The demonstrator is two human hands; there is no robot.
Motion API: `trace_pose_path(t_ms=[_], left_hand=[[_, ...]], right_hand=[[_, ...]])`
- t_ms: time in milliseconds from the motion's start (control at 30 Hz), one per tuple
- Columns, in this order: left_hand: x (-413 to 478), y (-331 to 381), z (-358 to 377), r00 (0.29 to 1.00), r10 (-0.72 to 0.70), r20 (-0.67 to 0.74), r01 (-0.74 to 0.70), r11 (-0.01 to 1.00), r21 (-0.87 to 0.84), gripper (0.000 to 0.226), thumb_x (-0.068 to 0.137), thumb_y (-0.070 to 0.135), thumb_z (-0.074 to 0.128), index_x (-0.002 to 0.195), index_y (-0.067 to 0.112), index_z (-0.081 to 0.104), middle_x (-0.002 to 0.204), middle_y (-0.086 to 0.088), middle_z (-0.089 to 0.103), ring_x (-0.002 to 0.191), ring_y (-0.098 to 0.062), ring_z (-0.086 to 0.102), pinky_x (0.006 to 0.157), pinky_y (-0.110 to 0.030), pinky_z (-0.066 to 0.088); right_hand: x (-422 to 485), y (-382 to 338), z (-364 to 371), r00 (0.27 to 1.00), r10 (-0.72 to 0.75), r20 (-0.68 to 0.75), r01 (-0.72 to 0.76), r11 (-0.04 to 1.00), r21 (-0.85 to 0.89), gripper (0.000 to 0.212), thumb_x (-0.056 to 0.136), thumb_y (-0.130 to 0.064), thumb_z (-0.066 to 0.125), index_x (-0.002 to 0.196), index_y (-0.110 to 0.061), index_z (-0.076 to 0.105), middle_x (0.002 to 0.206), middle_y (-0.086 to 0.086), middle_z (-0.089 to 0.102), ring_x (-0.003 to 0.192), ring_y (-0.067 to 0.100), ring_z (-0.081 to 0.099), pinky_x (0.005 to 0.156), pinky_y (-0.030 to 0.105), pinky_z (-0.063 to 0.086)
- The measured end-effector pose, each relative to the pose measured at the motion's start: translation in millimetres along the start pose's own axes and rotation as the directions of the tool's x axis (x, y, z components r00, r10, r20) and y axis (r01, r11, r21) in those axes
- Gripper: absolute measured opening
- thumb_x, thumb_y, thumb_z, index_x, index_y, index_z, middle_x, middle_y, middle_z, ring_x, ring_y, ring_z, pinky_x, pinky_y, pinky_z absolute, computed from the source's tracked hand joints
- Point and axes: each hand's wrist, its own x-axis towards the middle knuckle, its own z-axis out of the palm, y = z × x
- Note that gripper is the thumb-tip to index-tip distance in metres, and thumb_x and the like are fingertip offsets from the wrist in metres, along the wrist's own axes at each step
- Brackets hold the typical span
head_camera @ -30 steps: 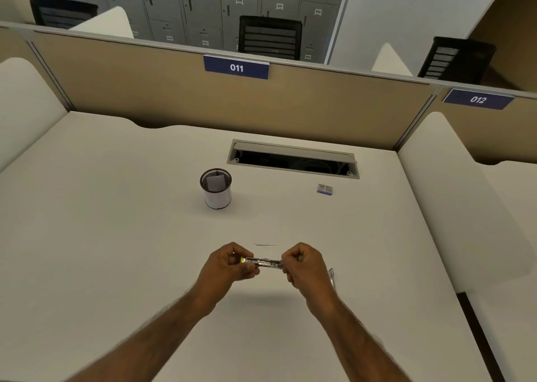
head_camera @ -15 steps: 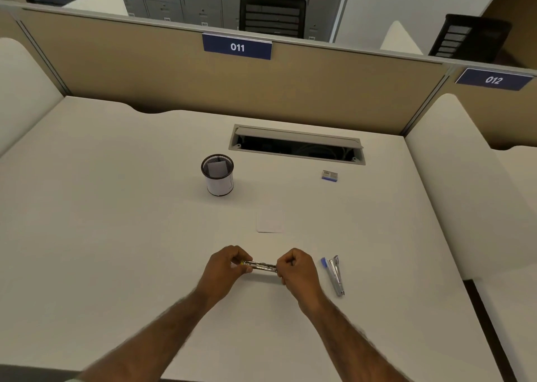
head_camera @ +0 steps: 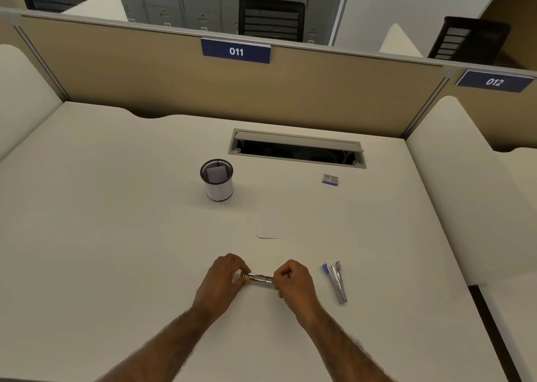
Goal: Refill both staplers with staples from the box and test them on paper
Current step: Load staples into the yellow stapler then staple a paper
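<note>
A small silver stapler with a yellow end (head_camera: 258, 278) is held level just above the white desk near its front. My left hand (head_camera: 222, 277) grips its left end and my right hand (head_camera: 293, 280) grips its right end, fingers curled over it. A second silver stapler with a blue end (head_camera: 337, 281) lies on the desk to the right of my right hand. The small blue staple box (head_camera: 330, 179) sits further back on the right. A small white piece of paper (head_camera: 270, 226) lies flat beyond my hands.
A black mesh pen cup (head_camera: 217, 179) holding a white card stands at the middle left. An open cable tray (head_camera: 296, 149) is set in the desk (head_camera: 101, 221) at the back, before a tan partition. White side dividers flank the desk.
The view tilted down, so the paper and the blue-ended stapler came into sight. My hands keep the same hold on the stapler and sit slightly lower toward the desk.
</note>
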Motion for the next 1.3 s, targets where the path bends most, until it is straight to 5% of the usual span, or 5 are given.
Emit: trace_pose_path(t_ms=[333, 467, 867, 1200, 1300], left_hand=[[0.2, -11.4, 7.5, 0.995, 0.096, 0.004, -0.096, 0.991, 0.092, 0.013, 0.083, 0.033, 0.071, 0.096, 0.031, 0.068, 0.115, 0.016, 0.058, 0.113, -0.006, 0.05, 0.094, -0.01, 0.028], [0.6, -20.5, -0.2, 0.996, 0.089, 0.027, -0.091, 0.994, 0.058, 0.038, 0.085, 0.054, 0.059, 0.117, 0.033, 0.063, 0.133, 0.02, 0.051, 0.133, -0.004, 0.041, 0.107, -0.004, 0.017], [41.9, -69.2, -27.9, 0.976, -0.215, -0.045, 0.217, 0.908, 0.357, 0.102, 0.076, 0.082, -0.008, 0.155, 0.018, -0.017, 0.161, -0.002, -0.031, 0.148, -0.018, -0.031, 0.117, -0.035, -0.024], [45.0, -75.9, -20.9, 0.98, -0.199, -0.018, 0.19, 0.9, 0.393, 0.101, 0.079, 0.083, -0.006, 0.154, 0.016, -0.019, 0.159, -0.003, -0.036, 0.144, -0.016, -0.038, 0.116, -0.04, -0.021], [45.9, -77.1, -22.3, 0.971, -0.24, 0.001, 0.21, 0.851, 0.482, 0.093, 0.092, 0.077, 0.012, 0.159, 0.013, 0.006, 0.167, -0.013, -0.005, 0.152, -0.025, -0.012, 0.117, -0.044, -0.006]], right_hand=[[-1.1, 7.6, -2.9, 0.999, 0.044, -0.019, -0.044, 0.999, -0.02, 0.033, 0.079, -0.039, 0.07, 0.067, -0.011, 0.058, 0.061, 0.002, 0.061, 0.053, 0.014, 0.053, 0.053, 0.029, 0.043], [5.9, 0.3, -16.5, 0.973, 0.075, -0.219, -0.078, 0.997, -0.005, 0.023, 0.085, -0.014, 0.058, 0.064, -0.011, 0.049, 0.058, -0.001, 0.052, 0.054, 0.015, 0.045, 0.056, 0.031, 0.04], [78.8, -113.9, -1.7, 0.984, -0.164, -0.073, 0.148, 0.972, -0.183, 0.021, 0.077, 0.008, 0.055, 0.076, -0.01, 0.065, 0.083, 0.005, 0.069, 0.075, 0.025, 0.071, 0.067, 0.036, 0.058], [120.8, -230.8, 83.3, 0.83, -0.529, 0.176, 0.51, 0.593, -0.623, 0.018, 0.087, -0.001, 0.055, 0.101, -0.008, 0.063, 0.103, 0.01, 0.066, 0.096, 0.028, 0.062, 0.08, 0.036, 0.053], [130.5, -241.4, 98.5, 0.803, -0.541, 0.25, 0.549, 0.509, -0.663, 0.017, 0.087, -0.003, 0.055, 0.103, -0.006, 0.061, 0.106, 0.012, 0.063, 0.098, 0.028, 0.06, 0.078, 0.036, 0.05]])
